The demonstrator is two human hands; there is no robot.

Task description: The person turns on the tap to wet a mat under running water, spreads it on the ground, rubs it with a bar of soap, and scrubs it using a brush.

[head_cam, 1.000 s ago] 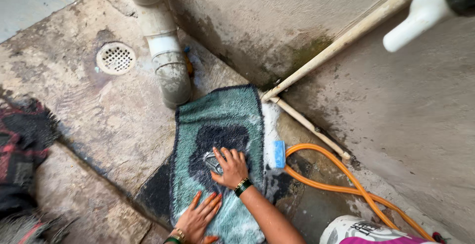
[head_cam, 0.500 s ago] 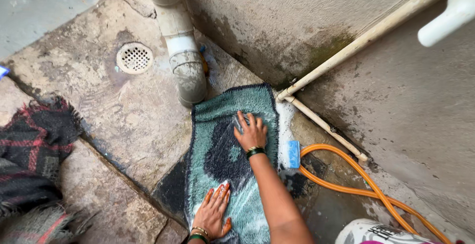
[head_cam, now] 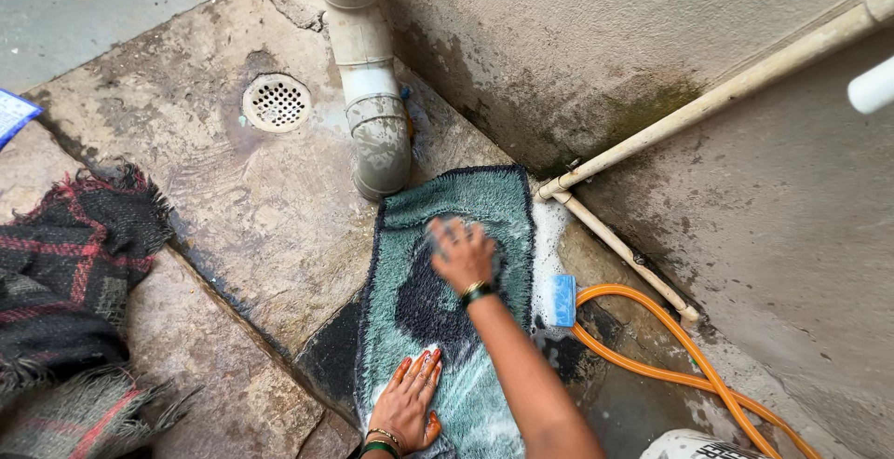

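Head view: both hands, fingers spread flat, press the mat; wall just beside.

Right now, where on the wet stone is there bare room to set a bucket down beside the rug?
Free: the slab between the floor drain, the drainpipe and the green rug, bordered left by the plaid blanket. Crowded: right of the rug, with the blue brush, orange hose and wall pipes.

Mat is showing teal-green pile with a dark navy border and a dark blotch mid-field, white suds streaking it. Hose is running orange. Brush is showing blue. Blanket is showing black with red plaid lines. Pipes are reading off-white, drain grate pale.
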